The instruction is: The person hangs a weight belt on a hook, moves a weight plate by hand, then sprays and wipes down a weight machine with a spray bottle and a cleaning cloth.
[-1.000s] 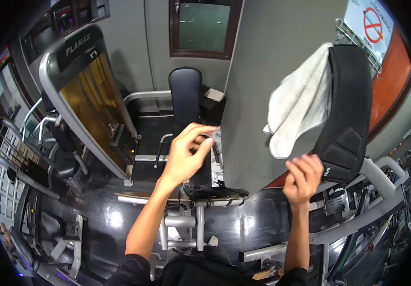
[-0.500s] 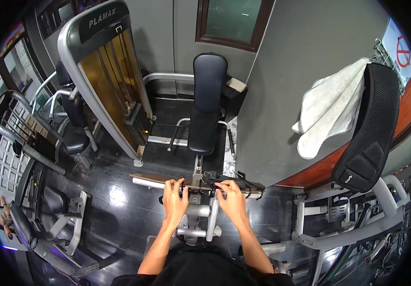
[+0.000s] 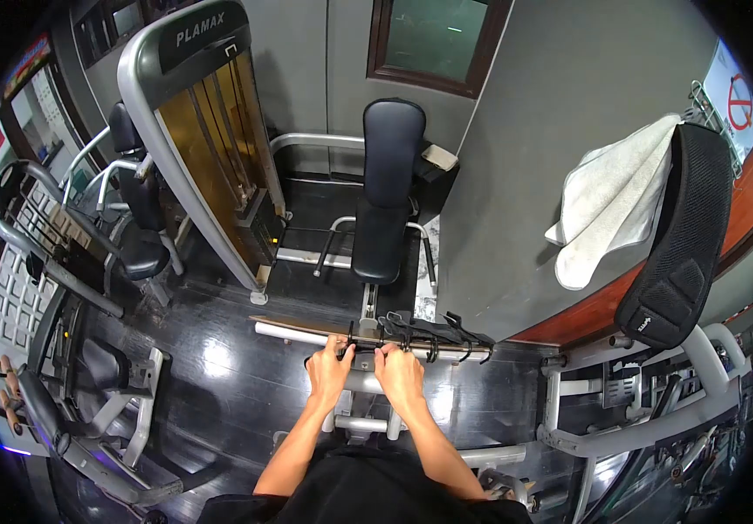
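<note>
My left hand [image 3: 328, 371] is closed at a pale horizontal bar [image 3: 293, 333], its thumb and fingers pinched together near a black hook. Just to its right, my right hand [image 3: 401, 377] is also closed, with thumb and fingertips pressed together. A small dark piece shows between the two hands, too small to name. Black straps [image 3: 437, 332] lie along the bar's right part, beside several black hooks. Below the hands, grey metal tubes [image 3: 361, 425] of a frame show in part.
Ahead stands a black padded seat [image 3: 377, 240] beside a weight-stack machine [image 3: 193, 122]. On the right wall hang a white towel [image 3: 616, 192] and a black padded belt [image 3: 686, 236]. More gym machines [image 3: 127, 375] stand at left, and a grey metal frame [image 3: 638, 437] at right.
My right hand has moved left, so both hands are closer together. The right fingers, spread before, are now curled in. My view has shifted slightly.
</note>
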{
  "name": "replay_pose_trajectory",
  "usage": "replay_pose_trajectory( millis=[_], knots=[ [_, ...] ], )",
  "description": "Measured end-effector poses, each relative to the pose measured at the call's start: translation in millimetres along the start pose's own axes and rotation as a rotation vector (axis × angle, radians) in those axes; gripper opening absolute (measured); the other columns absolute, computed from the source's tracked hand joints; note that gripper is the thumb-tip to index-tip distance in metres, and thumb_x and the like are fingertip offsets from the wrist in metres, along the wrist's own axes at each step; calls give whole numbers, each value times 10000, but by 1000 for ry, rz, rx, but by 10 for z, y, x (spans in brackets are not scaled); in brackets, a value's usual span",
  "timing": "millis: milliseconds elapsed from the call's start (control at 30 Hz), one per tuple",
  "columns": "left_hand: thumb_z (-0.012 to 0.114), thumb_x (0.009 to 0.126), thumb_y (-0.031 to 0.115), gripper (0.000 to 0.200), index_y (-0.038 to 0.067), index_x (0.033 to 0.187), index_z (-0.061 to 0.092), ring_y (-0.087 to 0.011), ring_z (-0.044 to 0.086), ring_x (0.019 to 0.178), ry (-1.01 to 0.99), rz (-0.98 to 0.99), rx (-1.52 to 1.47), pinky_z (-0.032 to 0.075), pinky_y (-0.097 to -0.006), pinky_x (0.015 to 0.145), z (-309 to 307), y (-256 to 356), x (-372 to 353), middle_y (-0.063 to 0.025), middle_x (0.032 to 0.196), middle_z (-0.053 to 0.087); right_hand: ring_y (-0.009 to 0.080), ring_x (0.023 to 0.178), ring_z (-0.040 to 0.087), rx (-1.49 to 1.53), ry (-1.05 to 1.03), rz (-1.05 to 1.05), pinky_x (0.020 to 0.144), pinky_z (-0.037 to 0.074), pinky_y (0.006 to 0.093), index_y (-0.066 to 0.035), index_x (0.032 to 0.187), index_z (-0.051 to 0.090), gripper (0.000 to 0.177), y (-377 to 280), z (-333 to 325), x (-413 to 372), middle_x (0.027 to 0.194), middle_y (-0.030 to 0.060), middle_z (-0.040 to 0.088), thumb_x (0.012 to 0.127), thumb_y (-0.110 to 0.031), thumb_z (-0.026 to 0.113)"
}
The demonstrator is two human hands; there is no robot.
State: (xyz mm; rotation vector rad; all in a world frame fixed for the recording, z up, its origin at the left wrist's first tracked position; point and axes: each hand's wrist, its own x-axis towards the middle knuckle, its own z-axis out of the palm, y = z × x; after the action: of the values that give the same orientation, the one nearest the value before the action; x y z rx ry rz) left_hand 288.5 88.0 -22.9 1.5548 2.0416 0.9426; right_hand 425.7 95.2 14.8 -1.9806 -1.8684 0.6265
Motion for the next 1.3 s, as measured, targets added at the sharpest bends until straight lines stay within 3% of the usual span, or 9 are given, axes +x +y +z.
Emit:
replay_pose_trajectory(
  millis=[467, 667, 700, 800, 900, 933, 1033, 1067, 1300],
  knots=[
    [663, 831, 166, 186, 22, 947, 646, -256, 680, 642, 49, 37, -343, 524, -347, 615, -204, -26, 21, -126, 803, 703, 368, 660, 648, 230, 86, -19, 597, 508, 434, -57, 818, 664, 261, -109, 46, -80, 678, 176, 651, 882, -296, 583],
    [715, 801, 233, 324, -6, 1010, 652, -174, 624, 899, -118, 167, -393, 478, -326, 795, -517, -129, -7, -149, 988, 666, 30, 457, 474, 722, 103, 28, 437, 346, 224, -10, 735, 591, 253, -222, -3, -192, 511, -15, 523, 897, -202, 625],
    [715, 801, 233, 324, -6, 1010, 652, -174, 624, 899, -121, 168, -393, 478, -326, 795, -576, -176, -7, -149, 988, 666, 38, 435, 465, 853, 78, 33, 415, 340, 223, -12, 710, 569, 279, -228, -12, -177, 509, -26, 508, 918, -196, 598],
    [712, 810, 276, 388, -4, 1065, 627, -226, 609, 959, -738, 179, -356, 470, -342, 842, -760, -231, -30, -151, 1004, 656, 57, 380, 452, 1007, -16, 36, 374, 365, 206, -34, 714, 542, 291, -247, -165, -164, 483, -2, 495, 942, -212, 564],
    [706, 825, 322, 493, -1, 1170, 563, -233, 586, 1001, -958, 97, -338, 464, -349, 859, -837, -216, -149, -171, 1077, 624, 57, 390, 445, 1071, -203, 106, 379, 383, 213, -37, 726, 554, 280, -221, -297, -145, 492, -26, 454, 938, -221, 571],
    [668, 865, 334, 485, 7, 1198, 535, -117, 510, 749, -913, 213, -427, 441, -275, 671, -748, -332, -209, -26, 771, 522, 58, 415, 459, 1059, -283, 129, 395, 401, 214, -40, 744, 560, 266, -245, -366, -163, 528, -29, 460, 935, -223, 575],
    [604, 919, 276, 361, 11, 1156, 543, -111, 495, 738, -938, 101, -795, 430, -274, 661, -706, -334, -262, -11, 761, 518, 57, 437, 475, 1107, -424, 140, 408, 410, 213, -43, 756, 558, 256, -260, -396, -214, 564, -24, 484, 940, -220, 565],
    [511, 972, 240, 264, 5, 1080, 567, -95, 474, 720, -756, 175, -884, 420, -267, 648, -762, -161, -323, -7, 764, 528, 66, 496, 512, 1109, -497, 155, 453, 453, 219, -30, 797, 578, 240, -265, -417, -224, 600, -20, 502, 950, -212, 546],
    [439, 1002, 282, 367, -18, 838, 573, -75, 447, 671, -930, 35, -648, 397, -254, 600, -760, -383, -332, 9, 700, 513, 86, 715, 553, 1049, -256, -95, 642, 522, 254, 10, 1078, 634, 212, -275, -302, -437, 781, 9, 554, 947, -127, 540]
  ],
)
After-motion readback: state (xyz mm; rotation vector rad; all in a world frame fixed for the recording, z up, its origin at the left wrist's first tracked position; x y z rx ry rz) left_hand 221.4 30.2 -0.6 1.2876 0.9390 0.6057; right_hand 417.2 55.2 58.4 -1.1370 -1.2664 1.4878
